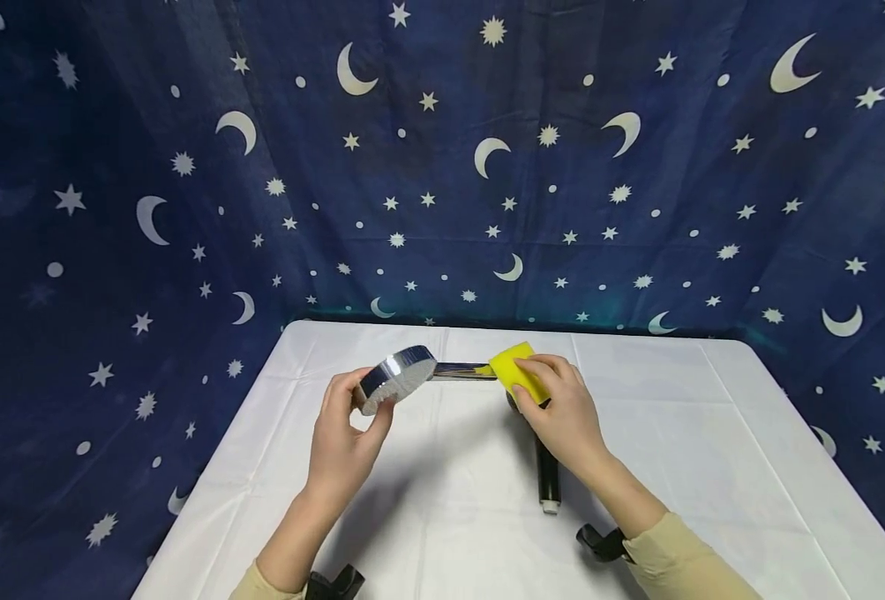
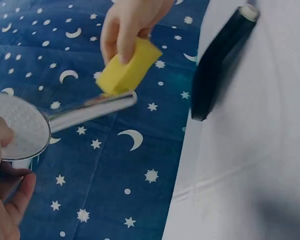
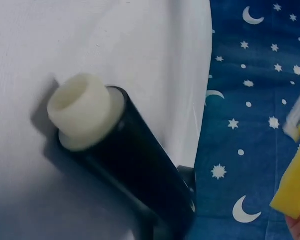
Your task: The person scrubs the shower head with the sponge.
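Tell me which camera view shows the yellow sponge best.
The left wrist view: the yellow sponge looks largest there and lies within the frame, the right hand hiding only part of it. The head view shows it smaller, partly behind fingers; the right wrist view cuts it off at the right edge.

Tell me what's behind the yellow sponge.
In the head view, white tabletop and a black object, partly covered by sponge and right hand. Whatever the sponge fully covers can't be seen.

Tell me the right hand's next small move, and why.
Probably slide the yellow sponge along the chrome handle toward the shower head: the right hand pinches the sponge at the handle's free end, and the left hand grips the shower head, leaving most of the handle uncovered.
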The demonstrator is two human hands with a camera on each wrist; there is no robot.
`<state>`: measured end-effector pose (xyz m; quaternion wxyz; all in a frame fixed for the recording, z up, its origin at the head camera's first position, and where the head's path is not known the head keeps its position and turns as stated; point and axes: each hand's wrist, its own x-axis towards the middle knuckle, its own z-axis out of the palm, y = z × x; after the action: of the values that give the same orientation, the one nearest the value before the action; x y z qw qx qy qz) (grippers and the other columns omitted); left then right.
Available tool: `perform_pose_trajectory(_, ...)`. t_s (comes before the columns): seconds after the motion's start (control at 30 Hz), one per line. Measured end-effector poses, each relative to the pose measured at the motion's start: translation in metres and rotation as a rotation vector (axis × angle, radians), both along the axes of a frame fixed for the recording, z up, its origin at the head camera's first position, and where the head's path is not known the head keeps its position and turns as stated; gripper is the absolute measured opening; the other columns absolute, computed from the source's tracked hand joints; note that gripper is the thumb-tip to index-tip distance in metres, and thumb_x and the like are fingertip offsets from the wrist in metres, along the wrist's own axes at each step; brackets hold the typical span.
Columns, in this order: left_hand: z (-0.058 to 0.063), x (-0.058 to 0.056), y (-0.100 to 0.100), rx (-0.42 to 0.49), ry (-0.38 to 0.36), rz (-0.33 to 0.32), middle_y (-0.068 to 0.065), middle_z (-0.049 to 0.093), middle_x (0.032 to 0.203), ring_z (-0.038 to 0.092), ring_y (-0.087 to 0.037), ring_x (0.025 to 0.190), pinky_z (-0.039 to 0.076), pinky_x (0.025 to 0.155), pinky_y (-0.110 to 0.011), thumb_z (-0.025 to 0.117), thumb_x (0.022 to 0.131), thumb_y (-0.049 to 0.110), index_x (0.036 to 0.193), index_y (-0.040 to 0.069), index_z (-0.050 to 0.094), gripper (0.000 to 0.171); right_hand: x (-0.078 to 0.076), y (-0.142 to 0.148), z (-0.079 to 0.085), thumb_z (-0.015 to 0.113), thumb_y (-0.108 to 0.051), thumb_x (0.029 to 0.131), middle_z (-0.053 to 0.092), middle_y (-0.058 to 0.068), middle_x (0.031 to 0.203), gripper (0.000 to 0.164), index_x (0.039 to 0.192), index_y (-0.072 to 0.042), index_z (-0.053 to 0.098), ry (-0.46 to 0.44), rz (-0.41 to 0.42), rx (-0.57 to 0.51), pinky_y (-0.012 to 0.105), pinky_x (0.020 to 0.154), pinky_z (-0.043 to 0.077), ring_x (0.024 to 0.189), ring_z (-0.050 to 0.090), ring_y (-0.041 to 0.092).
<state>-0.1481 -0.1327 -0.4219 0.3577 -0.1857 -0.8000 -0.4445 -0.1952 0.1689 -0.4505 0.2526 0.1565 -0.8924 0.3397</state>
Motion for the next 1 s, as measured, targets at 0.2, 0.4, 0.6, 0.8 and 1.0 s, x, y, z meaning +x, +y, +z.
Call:
perform_pose_trajectory(0.2,0.004,-0.011,-0.003,0.404,-0.214,-0.067,-0.01,0.058,0.114,0.06,-0.021,0.102,0.053,0.084,-0.019,0.07,0.09,-0.008,0.127,0.0,0.055,0.041,0.004,0.014,0.006,0.076,-0.018,0.093,0.059,0.006,0.132,0.036,0.128,-0.015,0.071,-0.026,-0.004,-0.058,0.051,0.093,0.05,0.121,0.053,0.03)
perform_pose_trajectory(0.4,0.0,-0.024,-0.003,0.669,-0.379,-0.062,-0.013,0.06,0.113,0.06,-0.02,0.102,0.054,0.079,-0.018,0.068,0.097,0.002,0.126,-0.006,0.054,0.034,0.006,0.026,0.002,0.077,-0.02,0.093,0.058,0.007,0.135,0.038,0.13,-0.015,0.07,-0.01,0.028,0.037,0.051,0.092,0.051,0.122,0.052,0.03)
perform_pose_trajectory(0.6,-0.003,-0.025,-0.007,0.448,-0.396,-0.004,-0.008,0.059,0.099,0.056,-0.018,0.092,0.05,0.068,-0.017,0.076,0.092,0.009,0.118,0.002,0.064,0.03,0.011,0.04,-0.006,0.08,-0.021,0.091,0.055,0.008,0.14,0.044,0.133,-0.015,0.068,-0.008,0.047,0.122,0.053,0.096,0.049,0.127,0.049,0.031)
perform_pose_trajectory(0.8,0.006,-0.023,-0.008,0.123,-0.358,0.091,0.002,0.06,0.099,0.057,-0.011,0.087,0.051,0.068,-0.023,0.08,0.089,0.016,0.116,0.011,0.069,0.029,0.014,0.053,-0.011,0.08,-0.022,0.091,0.055,0.009,0.14,0.045,0.133,-0.014,0.068,-0.025,0.032,0.134,0.054,0.097,0.047,0.129,0.047,0.032)
perform_pose_trajectory(1.0,0.017,-0.025,-0.01,-0.097,-0.334,0.179,0.003,0.06,0.095,0.059,-0.01,0.084,0.052,0.069,-0.031,0.078,0.088,0.022,0.115,0.01,0.071,0.03,0.015,0.053,-0.014,0.081,-0.023,0.091,0.055,0.008,0.14,0.044,0.132,-0.014,0.069,-0.026,0.041,0.13,0.053,0.096,0.048,0.127,0.048,0.031)
